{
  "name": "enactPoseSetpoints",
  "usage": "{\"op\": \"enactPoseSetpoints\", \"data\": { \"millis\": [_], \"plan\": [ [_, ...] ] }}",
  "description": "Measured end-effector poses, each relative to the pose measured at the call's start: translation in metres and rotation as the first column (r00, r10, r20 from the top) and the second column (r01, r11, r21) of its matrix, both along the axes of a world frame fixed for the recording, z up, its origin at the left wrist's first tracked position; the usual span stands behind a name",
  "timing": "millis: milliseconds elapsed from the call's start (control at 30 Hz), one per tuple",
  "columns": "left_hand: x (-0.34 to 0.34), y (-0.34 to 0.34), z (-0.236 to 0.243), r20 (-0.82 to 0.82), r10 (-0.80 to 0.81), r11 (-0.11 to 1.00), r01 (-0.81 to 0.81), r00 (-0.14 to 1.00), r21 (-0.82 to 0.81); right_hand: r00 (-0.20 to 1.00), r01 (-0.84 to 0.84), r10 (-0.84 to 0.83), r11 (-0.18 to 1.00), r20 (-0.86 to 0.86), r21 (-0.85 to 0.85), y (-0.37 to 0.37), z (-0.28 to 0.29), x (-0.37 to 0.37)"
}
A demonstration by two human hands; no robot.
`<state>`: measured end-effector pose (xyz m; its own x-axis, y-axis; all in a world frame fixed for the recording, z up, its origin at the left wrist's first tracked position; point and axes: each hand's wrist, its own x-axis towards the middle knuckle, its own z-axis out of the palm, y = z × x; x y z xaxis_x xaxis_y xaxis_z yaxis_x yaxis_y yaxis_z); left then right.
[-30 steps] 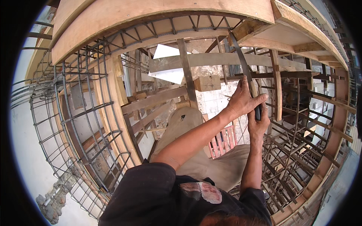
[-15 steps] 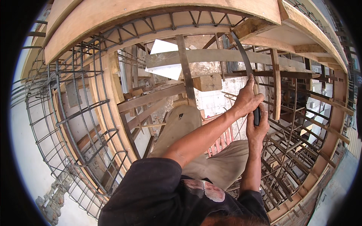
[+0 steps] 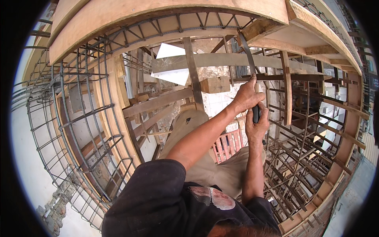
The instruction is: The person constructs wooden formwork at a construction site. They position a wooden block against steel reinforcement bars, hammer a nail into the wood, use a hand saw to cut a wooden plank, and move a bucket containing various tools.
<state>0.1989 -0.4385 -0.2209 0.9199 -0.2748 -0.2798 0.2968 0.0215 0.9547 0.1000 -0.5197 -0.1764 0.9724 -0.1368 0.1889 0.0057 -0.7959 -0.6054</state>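
A long, dark, slightly curved flat bar [image 3: 249,55] with a black grip [image 3: 256,113] slants up and away from me; whether it is a pry bar or a blade I cannot tell. My left hand [image 3: 245,94] is closed around its middle, thumb side up along the bar. Just below, my right hand [image 3: 256,125] wraps the black grip. The bar's far end reaches the edge of a short timber block [image 3: 262,29] beneath the curved plywood form [image 3: 169,14]. Whether the tip is wedged there is too small to tell.
Steel rebar cages [image 3: 81,118] stand at left inside timber formwork. Planks and a vertical post [image 3: 193,75] cross in front of me. A wooden block [image 3: 215,84] and white sheet [image 3: 169,77] lie beyond. Dense scaffold poles [image 3: 300,158] fill the lower right.
Both hands and the bar's grip end have shifted left and slightly up. The bar's far end stays near the timber block. My right knee has shifted, showing more of the red slatted thing below.
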Motion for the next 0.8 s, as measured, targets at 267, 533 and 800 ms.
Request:
{"op": "enactPoseSetpoints", "data": {
  "millis": [267, 533, 800],
  "plan": [
    [-0.003, -0.003, -0.022, 0.102, 0.066, 0.993, -0.075, 0.993, 0.088, 0.996, 0.054, -0.049, 0.996, -0.073, 0.071, 0.004, -0.005, -0.001],
    [-0.001, -0.005, -0.002, -0.075, -0.06, 0.997, 0.063, 0.995, 0.036, 1.0, 0.006, -0.007, 0.999, 0.004, 0.033, -0.009, -0.009, -0.003],
    [-0.008, -0.015, 0.013, -0.05, -0.106, 0.987, 0.111, 0.993, 0.112, 0.999, 0.035, -0.038, 0.996, 0.033, 0.088, -0.029, -0.011, -0.018]
  ]
}}
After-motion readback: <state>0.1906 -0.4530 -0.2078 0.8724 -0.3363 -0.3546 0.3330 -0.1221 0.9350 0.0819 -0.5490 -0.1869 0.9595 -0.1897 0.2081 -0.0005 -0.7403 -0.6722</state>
